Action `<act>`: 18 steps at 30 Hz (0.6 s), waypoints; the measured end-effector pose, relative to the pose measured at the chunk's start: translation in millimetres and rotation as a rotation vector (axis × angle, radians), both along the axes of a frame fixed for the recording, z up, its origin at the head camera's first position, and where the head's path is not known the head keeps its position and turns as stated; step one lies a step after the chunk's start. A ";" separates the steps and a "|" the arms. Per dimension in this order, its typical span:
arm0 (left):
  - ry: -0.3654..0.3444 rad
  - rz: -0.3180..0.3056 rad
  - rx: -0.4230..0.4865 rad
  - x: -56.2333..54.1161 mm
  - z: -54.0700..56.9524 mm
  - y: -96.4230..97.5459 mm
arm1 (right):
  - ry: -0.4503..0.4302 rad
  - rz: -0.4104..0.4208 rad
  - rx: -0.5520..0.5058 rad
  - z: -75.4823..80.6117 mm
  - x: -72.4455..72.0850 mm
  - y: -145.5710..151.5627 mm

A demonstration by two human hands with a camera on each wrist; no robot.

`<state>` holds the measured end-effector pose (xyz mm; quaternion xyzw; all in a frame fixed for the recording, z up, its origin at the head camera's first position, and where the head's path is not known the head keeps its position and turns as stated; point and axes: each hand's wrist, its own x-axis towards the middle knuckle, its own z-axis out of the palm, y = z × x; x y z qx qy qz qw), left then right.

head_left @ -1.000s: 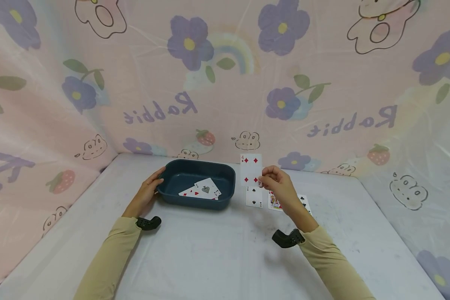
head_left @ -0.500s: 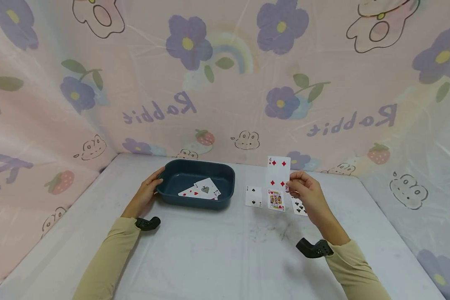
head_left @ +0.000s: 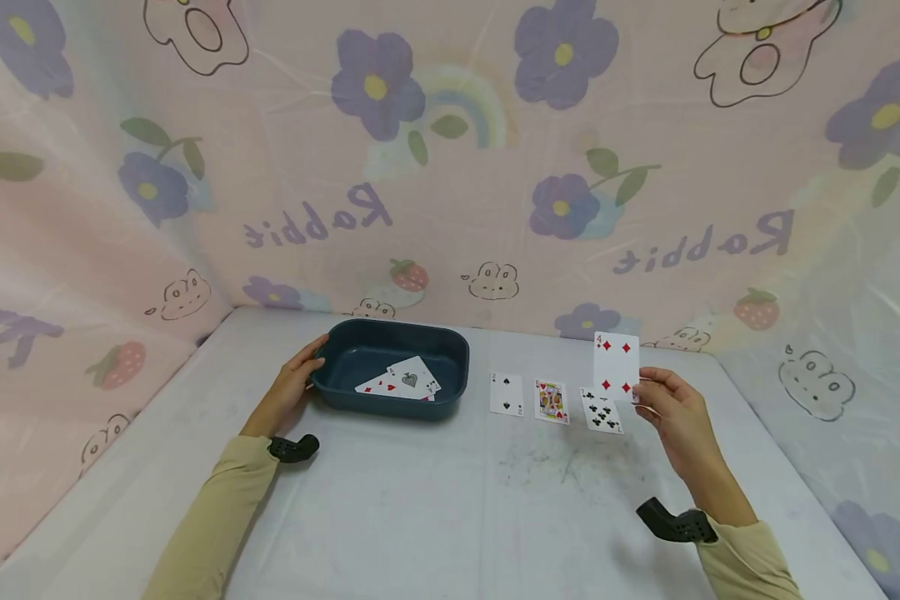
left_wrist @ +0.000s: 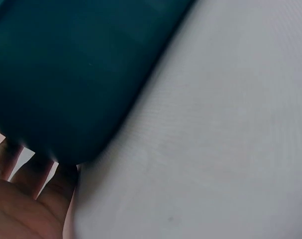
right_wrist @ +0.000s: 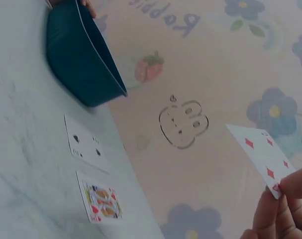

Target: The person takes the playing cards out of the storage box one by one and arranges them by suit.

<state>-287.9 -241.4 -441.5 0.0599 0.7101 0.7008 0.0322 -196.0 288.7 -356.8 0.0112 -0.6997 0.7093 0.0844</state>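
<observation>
My right hand (head_left: 675,412) pinches a four of diamonds playing card (head_left: 617,365) by its lower right corner, between thumb and fingers. The card is raised upright, its lower edge overlapping a clubs card (head_left: 602,412) in the head view. That clubs card ends a row on the table, after a two of spades (head_left: 507,394) and a king of hearts (head_left: 552,402). At the left end of a dark teal plastic basin (head_left: 450,409), my left hand (head_left: 294,382) grips the rim. Inside it lie a few overlapping cards, an ace of spades (head_left: 411,377) on top.
A white cloth covers the table (head_left: 420,500), with grey smudges in front of the card row. Printed fabric walls (head_left: 450,183) enclose the table at the back and both sides. Each wrist wears a black camera mount (head_left: 673,522).
My right hand has carried the four of diamonds to the right and slightly down, past the two and the king to over the clubs card. My left hand stays on the basin.
</observation>
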 end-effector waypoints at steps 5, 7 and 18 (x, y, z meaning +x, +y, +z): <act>-0.008 -0.005 0.004 0.3 0.5 1.3 | -0.057 -0.079 -0.015 -4.0 3.1 19.2; -0.008 -0.006 0.002 0.6 0.7 1.9 | -0.091 -0.111 -0.017 -4.4 3.1 26.5; -0.005 -0.004 -0.014 1.6 2.4 0.9 | -0.211 -0.227 0.042 -80.0 -49.7 106.9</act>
